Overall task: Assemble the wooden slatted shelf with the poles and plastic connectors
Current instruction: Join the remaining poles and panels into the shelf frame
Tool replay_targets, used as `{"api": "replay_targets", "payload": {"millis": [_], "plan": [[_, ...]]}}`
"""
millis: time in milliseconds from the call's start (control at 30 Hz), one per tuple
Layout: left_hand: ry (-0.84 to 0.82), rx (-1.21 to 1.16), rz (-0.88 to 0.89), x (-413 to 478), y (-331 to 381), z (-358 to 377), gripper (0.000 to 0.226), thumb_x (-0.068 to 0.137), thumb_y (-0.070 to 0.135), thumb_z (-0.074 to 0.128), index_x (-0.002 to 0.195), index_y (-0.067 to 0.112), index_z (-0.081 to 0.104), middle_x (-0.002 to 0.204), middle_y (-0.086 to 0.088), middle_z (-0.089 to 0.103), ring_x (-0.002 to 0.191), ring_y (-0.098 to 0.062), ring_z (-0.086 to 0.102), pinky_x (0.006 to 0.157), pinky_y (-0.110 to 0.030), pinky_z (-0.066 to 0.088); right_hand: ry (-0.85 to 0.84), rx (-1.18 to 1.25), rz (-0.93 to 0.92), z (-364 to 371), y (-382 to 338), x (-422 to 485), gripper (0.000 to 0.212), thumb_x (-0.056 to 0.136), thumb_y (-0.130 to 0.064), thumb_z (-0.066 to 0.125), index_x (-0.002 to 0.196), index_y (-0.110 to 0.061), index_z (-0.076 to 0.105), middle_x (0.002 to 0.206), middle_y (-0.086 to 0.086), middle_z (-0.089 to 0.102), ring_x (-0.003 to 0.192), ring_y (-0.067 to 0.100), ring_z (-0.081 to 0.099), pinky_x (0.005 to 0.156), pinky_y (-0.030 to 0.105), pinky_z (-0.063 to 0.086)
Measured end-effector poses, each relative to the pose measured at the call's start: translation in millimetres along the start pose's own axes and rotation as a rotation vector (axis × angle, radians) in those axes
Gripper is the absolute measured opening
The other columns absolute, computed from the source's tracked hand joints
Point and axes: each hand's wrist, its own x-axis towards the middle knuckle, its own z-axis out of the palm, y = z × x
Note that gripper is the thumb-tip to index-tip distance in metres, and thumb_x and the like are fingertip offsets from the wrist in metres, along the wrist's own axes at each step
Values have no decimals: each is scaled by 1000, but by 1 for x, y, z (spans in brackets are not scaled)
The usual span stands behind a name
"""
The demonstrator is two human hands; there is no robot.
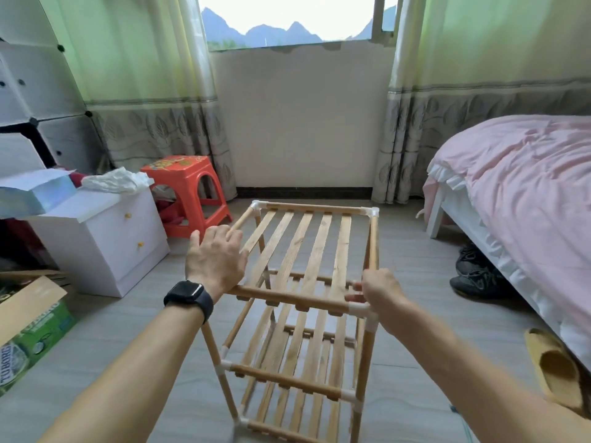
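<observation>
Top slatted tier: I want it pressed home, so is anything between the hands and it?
Nothing visible: the left hand rests on the top slatted tier, the right hand grips its near-right corner.

Black smartwatch, rectangular face, black strap, on left wrist; both forearms bare.

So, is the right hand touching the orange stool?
No, the right hand grips the shelf at its near right corner; the stool stands apart, far left.

- The shelf is finished in pale wood, with white connectors.
- Left of the shelf, an orange-red stool is seen.
- Right of it, the bed is covered in pink.
- Behind it, green curtains are bordered with grey leaves.
</observation>
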Motion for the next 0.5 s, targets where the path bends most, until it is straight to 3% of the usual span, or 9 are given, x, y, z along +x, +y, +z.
{"api": "replay_targets", "payload": {"millis": [133, 233, 300, 400, 500], "plan": [[-202, -191, 101, -8, 37, -28, 56, 98, 61, 41, 147, 34, 41, 151, 2, 43, 134, -19, 44, 106, -45, 43, -342, -165, 15, -16, 11, -36, 23, 106, -28, 44, 111, -10, 57, 91, 6, 78, 68, 17, 70, 54, 26, 53], [-430, -342, 168, -22, 72, -40, 72, 90, 78, 39, 151, 40, 33, 156, 2, 37, 136, -19, 42, 108, -45, 43, -557, -371, -39, -39, 13, -51, 29, 105, -29, 46, 110, -11, 68, 99, 5, 78, 77, 15, 72, 65, 26, 52], [-577, -382, 186, -28, 92, -40, 91, 78, 90, 38, 153, 41, 27, 162, -3, 26, 143, -24, 35, 113, -49, 37, -483, -429, -112, -51, 12, -46, 28, 103, -30, 50, 108, -12, 70, 99, 4, 77, 77, 13, 71, 65, 24, 50], [-734, -348, 180, -39, 115, -35, 119, 58, 101, 43, 157, 44, 12, 168, -10, 2, 151, -38, 14, 118, -64, 19, -222, -300, -218, -67, 8, -24, 19, 102, -28, 55, 105, -13, 66, 101, 9, 74, 81, 16, 71, 63, 25, 51], [-698, -386, 201, -48, 124, -34, 109, 71, 77, 67, 157, 43, 9, 166, -8, 6, 148, -43, 11, 116, -67, 17, -33, -253, -274, -78, 5, 4, 20, 102, -33, 53, 108, -15, 61, 107, 8, 66, 99, 23, 66, 81, 39, 58]]}}
